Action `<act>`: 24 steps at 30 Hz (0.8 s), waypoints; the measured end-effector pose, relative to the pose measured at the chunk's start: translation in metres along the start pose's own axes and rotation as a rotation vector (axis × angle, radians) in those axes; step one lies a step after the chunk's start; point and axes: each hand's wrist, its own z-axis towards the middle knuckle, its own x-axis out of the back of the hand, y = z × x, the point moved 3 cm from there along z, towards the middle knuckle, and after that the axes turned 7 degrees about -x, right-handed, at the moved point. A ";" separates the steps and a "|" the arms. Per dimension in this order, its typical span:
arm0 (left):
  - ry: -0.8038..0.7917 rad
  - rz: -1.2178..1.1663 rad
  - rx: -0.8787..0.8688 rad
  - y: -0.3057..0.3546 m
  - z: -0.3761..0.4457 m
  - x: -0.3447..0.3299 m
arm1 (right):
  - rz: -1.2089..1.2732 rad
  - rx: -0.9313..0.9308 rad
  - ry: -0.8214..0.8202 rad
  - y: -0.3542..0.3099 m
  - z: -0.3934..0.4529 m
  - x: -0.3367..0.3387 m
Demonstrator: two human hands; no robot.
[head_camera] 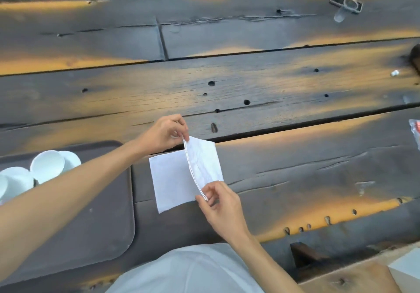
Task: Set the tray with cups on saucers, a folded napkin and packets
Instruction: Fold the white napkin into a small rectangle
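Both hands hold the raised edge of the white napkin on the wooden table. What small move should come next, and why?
Probably carry the raised flap over to the left and lay it flat on the lower half. The left hand and right hand each pinch one end of the napkin edge, which stands up mid-fold, so the fold is not yet closed. The tray with cups waits beside it.

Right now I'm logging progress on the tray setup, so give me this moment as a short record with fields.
napkin: white, on the wooden table, half folded, right flap lifted
left hand: pinches the flap's far corner
right hand: pinches the flap's near corner
tray: dark, left of the napkin
cups: white, on the tray's far left
packets: none on the tray
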 end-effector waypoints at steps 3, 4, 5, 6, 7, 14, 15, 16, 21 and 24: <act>0.019 -0.003 0.046 -0.021 -0.035 0.004 | -0.061 0.024 -0.034 -0.007 -0.005 -0.031; 0.018 0.000 0.059 -0.029 -0.045 0.004 | -0.074 0.026 -0.048 -0.008 -0.006 -0.041; 0.018 0.010 0.066 -0.036 -0.054 0.004 | -0.089 0.026 -0.063 -0.008 -0.006 -0.052; 0.016 0.027 0.071 -0.044 -0.062 0.003 | -0.108 0.025 -0.082 -0.008 -0.005 -0.062; 0.015 0.042 0.083 -0.051 -0.069 0.001 | -0.133 0.023 -0.103 -0.007 -0.003 -0.073; -0.050 0.127 0.207 -0.088 -0.097 -0.021 | -0.352 -0.071 -0.274 0.009 0.014 -0.133; -0.054 0.143 0.217 -0.091 -0.099 -0.024 | -0.370 -0.079 -0.296 0.011 0.015 -0.138; -0.057 0.163 0.228 -0.095 -0.101 -0.028 | -0.388 -0.083 -0.316 0.012 0.017 -0.143; -0.084 0.243 0.250 -0.111 -0.111 -0.040 | -0.437 -0.101 -0.399 0.020 0.023 -0.163; -0.136 0.291 0.246 -0.115 -0.112 -0.044 | -0.476 -0.105 -0.494 0.025 0.025 -0.170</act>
